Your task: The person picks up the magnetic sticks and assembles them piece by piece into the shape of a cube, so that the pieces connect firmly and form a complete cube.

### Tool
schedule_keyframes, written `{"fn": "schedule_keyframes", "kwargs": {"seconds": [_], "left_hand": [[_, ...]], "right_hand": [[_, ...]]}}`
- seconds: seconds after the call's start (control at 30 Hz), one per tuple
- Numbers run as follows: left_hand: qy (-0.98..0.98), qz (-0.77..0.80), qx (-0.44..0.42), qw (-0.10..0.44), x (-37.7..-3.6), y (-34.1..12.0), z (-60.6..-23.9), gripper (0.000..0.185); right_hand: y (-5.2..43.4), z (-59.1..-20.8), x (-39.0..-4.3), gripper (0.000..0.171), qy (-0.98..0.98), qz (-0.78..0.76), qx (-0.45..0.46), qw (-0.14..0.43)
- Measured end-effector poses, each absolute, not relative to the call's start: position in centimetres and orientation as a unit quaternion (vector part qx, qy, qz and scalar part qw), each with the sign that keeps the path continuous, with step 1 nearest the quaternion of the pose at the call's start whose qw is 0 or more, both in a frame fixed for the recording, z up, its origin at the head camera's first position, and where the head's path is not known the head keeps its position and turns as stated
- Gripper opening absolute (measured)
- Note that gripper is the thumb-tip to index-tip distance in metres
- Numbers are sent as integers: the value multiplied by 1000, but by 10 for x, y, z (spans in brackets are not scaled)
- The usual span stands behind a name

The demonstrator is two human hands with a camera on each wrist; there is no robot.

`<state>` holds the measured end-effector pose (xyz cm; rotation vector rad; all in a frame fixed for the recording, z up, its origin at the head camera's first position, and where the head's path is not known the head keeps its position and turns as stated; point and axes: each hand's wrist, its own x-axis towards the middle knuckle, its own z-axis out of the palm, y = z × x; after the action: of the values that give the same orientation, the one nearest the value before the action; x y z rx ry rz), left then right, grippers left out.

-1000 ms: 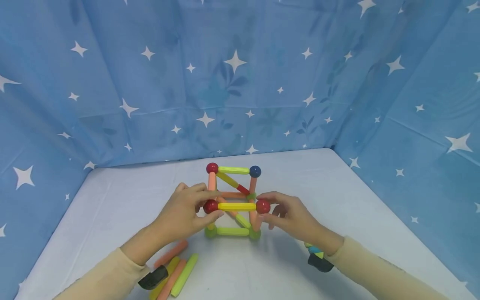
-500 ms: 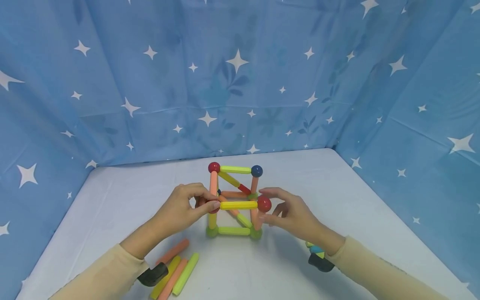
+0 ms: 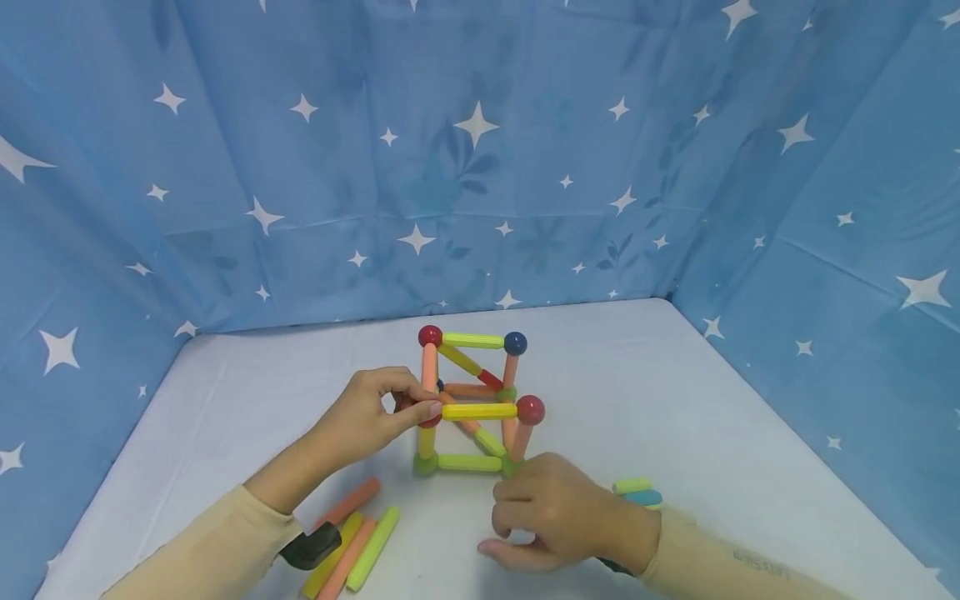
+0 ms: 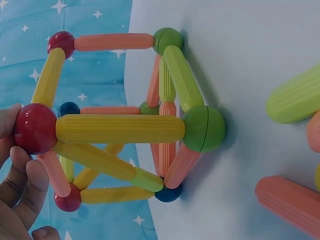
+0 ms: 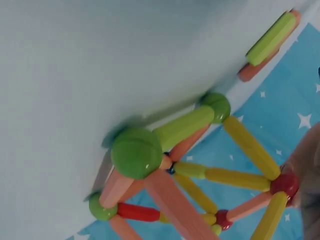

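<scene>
A cube-like frame of coloured rods and balls stands on the table. My left hand (image 3: 371,417) pinches the red ball (image 4: 35,128) at its near upper left corner. From that ball a yellow rod (image 3: 480,412) runs level to another red ball (image 3: 531,410), which rests on an orange rod (image 3: 522,442). Green balls (image 4: 204,128) form lower corners, and a dark blue ball (image 3: 515,343) tops the far right corner. In front of the frame's right side is my right hand (image 3: 551,512), apart from the upper corner, fingers loosely bent, with nothing visible in them.
Several loose rods, orange, yellow and light green (image 3: 372,548), lie by my left forearm. Beyond my right wrist are light green and blue rods (image 3: 643,497), partly covered by the sleeve. A blue star-patterned curtain (image 3: 472,167) hangs behind the white table (image 3: 712,400).
My right hand has left the near upper right red ball and moved down and toward me. My left hand stays on its red ball, and the frame keeps its shape.
</scene>
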<state>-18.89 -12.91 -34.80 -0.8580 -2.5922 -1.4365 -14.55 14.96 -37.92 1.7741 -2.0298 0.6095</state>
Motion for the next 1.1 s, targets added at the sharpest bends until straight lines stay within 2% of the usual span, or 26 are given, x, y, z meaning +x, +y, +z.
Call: {"fn": "schedule_keyframes", "kwargs": {"seconds": [0.2, 0.3, 0.43, 0.57, 0.73, 0.93, 1.1], "left_hand": [[-839, -469, -275, 28, -191, -129, -349, 6], [-841, -466, -274, 28, -191, -129, -349, 6], [-842, -463, -275, 24, -191, -129, -348, 6], [-842, -462, -277, 22, -191, -129, -347, 5], [-841, -463, -279, 22, -191, -129, -346, 5], [-840, -468, -275, 16, -190, -130, -346, 5], [-840, -465, -280, 20, -190, -131, -345, 5]], "right_hand": [[144, -388, -131, 13, -774, 101, 623, 40], [144, -394, -130, 16, -792, 67, 606, -5], [143, -396, -129, 30, -809, 38, 584, -48], [136, -395, -128, 50, -809, 28, 583, -68], [118, -394, -130, 63, -798, 26, 599, -64], [106, -393, -132, 68, -796, 11, 602, -59], [122, -394, -132, 63, -811, 2, 581, -70]]}}
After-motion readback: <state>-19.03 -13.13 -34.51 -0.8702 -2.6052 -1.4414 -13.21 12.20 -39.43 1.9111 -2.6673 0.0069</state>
